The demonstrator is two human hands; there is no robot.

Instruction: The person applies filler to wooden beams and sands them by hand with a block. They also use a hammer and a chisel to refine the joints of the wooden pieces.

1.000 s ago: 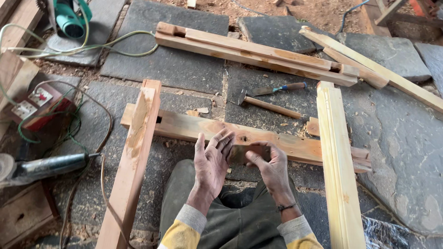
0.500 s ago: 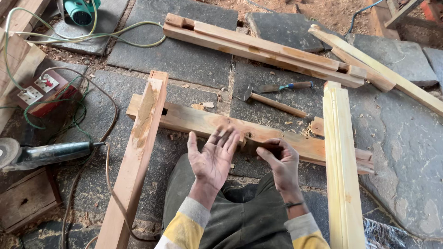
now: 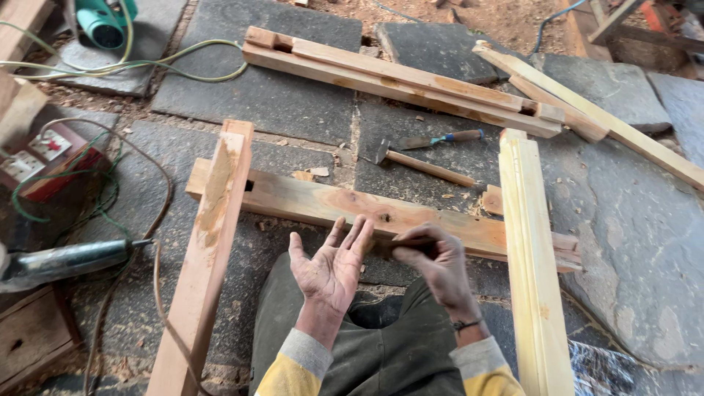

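Note:
My left hand [image 3: 334,268] is held palm up with its fingers spread, just in front of a reddish wooden rail [image 3: 308,202] that lies crosswise on the stone floor. My right hand [image 3: 440,268] is beside it, fingertips pinched together over a dark slot in that rail; I make out nothing between them. The rail's left end joins a long reddish upright piece [image 3: 209,242]. A pale wooden piece [image 3: 532,257] lies across its right end. My knees in dark green trousers are under both hands.
A hammer [image 3: 429,167] and a blue-collared chisel [image 3: 444,138] lie beyond the rail. Two joined beams [image 3: 396,81] and a pale strip [image 3: 587,110] lie farther back. At left are a power tool [image 3: 66,258], a red socket box [image 3: 44,158], cables and a green tool [image 3: 103,22].
Both hands lay on the rail a second ago. My left hand has lifted and turned palm up; my right hand has curled its fingers into a pinch. The view has shifted slightly.

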